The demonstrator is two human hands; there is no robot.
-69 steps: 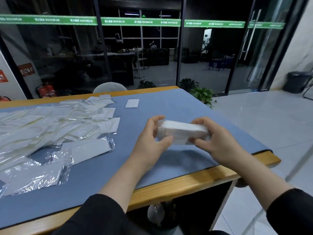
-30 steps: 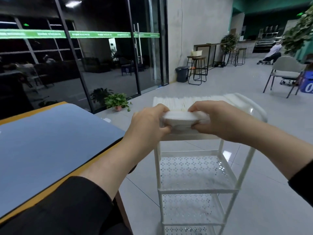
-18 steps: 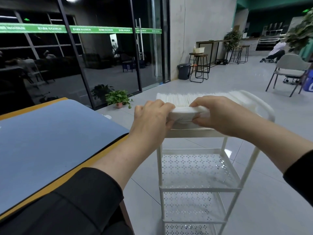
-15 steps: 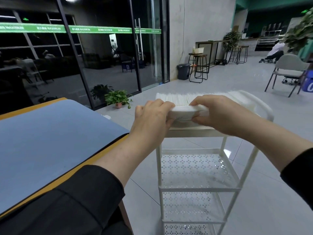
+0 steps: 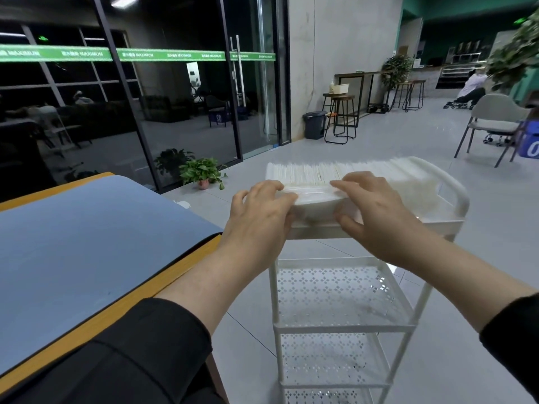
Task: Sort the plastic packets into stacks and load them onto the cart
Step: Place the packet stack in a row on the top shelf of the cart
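Observation:
A white stack of plastic packets (image 5: 313, 199) lies at the near edge of the top shelf of a white three-tier cart (image 5: 456, 196). My left hand (image 5: 259, 217) grips the stack's left end, fingers curled over its top. At the right end my right hand (image 5: 376, 214) pinches it, fingers laid along the top and thumb against the front face. Behind the stack, a long row of white packets (image 5: 385, 176) stands on edge across the top shelf.
The blue mat on the wooden table (image 5: 87, 252) is at my left, its corner close to the cart. Two perforated lower shelves (image 5: 335, 293) sit under the top one. Potted plants (image 5: 201, 172), a bin (image 5: 314, 123), stools and a chair (image 5: 493, 123) stand on the grey floor beyond.
I have turned from the table to the cart, carrying the stack in both hands. It has come down from above the cart onto the top shelf's near edge.

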